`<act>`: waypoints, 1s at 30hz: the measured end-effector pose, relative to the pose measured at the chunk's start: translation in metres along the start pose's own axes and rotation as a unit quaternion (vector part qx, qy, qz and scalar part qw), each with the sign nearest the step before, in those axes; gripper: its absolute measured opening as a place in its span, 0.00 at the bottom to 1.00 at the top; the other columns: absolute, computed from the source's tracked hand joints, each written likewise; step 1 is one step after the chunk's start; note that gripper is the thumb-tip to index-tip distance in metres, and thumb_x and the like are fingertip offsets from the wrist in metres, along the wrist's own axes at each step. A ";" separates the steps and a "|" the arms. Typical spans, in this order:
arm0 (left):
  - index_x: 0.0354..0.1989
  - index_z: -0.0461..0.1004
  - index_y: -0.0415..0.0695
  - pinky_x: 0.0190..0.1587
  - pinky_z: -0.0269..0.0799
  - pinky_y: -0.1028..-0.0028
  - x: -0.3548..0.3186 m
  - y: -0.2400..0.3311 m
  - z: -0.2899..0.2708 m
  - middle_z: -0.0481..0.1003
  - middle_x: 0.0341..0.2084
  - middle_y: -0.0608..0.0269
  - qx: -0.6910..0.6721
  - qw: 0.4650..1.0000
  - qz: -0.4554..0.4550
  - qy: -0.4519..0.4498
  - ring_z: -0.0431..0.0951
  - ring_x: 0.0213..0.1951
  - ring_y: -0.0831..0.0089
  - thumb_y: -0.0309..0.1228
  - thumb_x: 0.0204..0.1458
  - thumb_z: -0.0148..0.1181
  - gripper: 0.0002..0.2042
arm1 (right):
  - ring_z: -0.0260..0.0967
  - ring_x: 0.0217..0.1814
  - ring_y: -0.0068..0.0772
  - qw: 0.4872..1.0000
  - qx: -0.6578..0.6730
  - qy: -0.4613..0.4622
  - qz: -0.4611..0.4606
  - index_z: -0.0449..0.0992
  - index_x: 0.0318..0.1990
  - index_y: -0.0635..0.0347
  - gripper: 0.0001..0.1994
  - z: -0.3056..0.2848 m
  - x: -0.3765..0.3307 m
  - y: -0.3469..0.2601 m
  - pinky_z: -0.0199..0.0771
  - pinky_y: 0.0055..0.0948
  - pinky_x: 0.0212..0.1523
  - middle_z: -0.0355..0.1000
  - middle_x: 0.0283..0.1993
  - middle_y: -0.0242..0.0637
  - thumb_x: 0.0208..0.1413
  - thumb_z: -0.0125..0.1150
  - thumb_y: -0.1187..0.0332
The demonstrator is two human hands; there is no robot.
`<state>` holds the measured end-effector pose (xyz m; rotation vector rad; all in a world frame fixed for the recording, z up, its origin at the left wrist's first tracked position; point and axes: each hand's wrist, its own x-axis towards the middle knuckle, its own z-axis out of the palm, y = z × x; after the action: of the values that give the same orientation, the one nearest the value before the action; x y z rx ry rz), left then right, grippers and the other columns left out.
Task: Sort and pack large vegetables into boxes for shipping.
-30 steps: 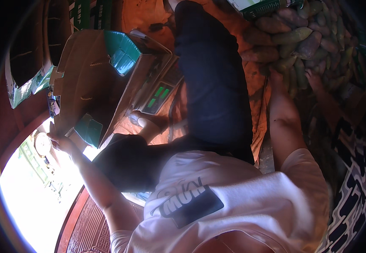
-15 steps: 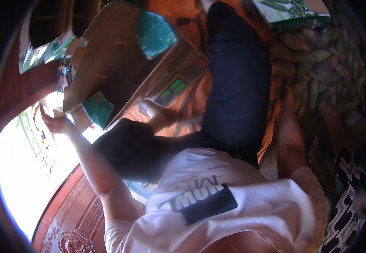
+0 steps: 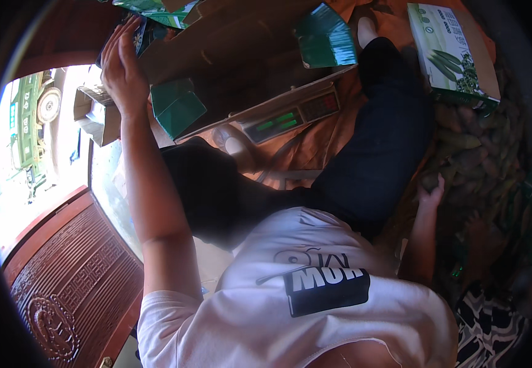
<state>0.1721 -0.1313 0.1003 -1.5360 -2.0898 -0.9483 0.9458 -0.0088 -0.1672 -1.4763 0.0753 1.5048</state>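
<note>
My left hand (image 3: pixel 122 67) is raised at the upper left, fingers stretched flat against the edge of a large brown cardboard box (image 3: pixel 235 43) with green flaps (image 3: pixel 177 107). My right hand (image 3: pixel 430 195) reaches down on the right, fingers apart, touching a pile of long brownish-green vegetables (image 3: pixel 480 153). It holds nothing that I can see. Between my arms I see my white printed shirt (image 3: pixel 315 294) and dark trousers (image 3: pixel 376 153).
A weighing scale with a green display (image 3: pixel 290 116) lies under the box. A green-and-white carton (image 3: pixel 456 49) stands at the top right. At the lower left is a carved reddish wooden door (image 3: pixel 76 276), with a vehicle (image 3: pixel 33 116) outside in bright light.
My left hand has risen from the lower edge of the box to its upper left corner. The view has tilted, and my right hand now shows on the vegetable pile.
</note>
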 end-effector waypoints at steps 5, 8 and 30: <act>0.50 0.83 0.47 0.63 0.66 0.62 -0.006 -0.011 -0.001 0.80 0.51 0.54 -0.029 0.998 -0.033 -0.036 0.75 0.60 0.59 0.39 0.66 0.52 0.15 | 0.73 0.50 0.44 0.989 -0.029 -0.128 -0.076 0.74 0.52 0.64 0.15 0.091 -0.076 -0.032 0.78 0.45 0.54 0.75 0.48 0.44 0.59 0.63 0.70; 0.49 0.84 0.47 0.61 0.68 0.62 0.001 -0.016 -0.006 0.81 0.50 0.51 -0.023 0.999 -0.008 -0.044 0.78 0.57 0.57 0.42 0.63 0.58 0.15 | 0.76 0.48 0.40 0.911 -0.277 -0.160 -0.259 0.68 0.59 0.64 0.21 0.193 -0.179 -0.037 0.79 0.39 0.51 0.74 0.52 0.47 0.60 0.64 0.71; 0.39 0.85 0.59 0.36 0.76 0.56 0.000 0.003 -0.008 0.81 0.28 0.51 0.043 0.976 -0.069 -0.199 0.81 0.34 0.48 0.41 0.57 0.63 0.07 | 0.69 0.65 0.46 -0.047 -0.789 -0.444 -0.422 0.71 0.60 0.52 0.26 0.495 -0.273 0.242 0.69 0.52 0.62 0.72 0.59 0.43 0.50 0.62 0.70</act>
<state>0.1745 -0.1361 0.1069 -1.6608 -2.5049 -0.6175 0.3673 0.0268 0.0383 0.2710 2.6639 -0.1564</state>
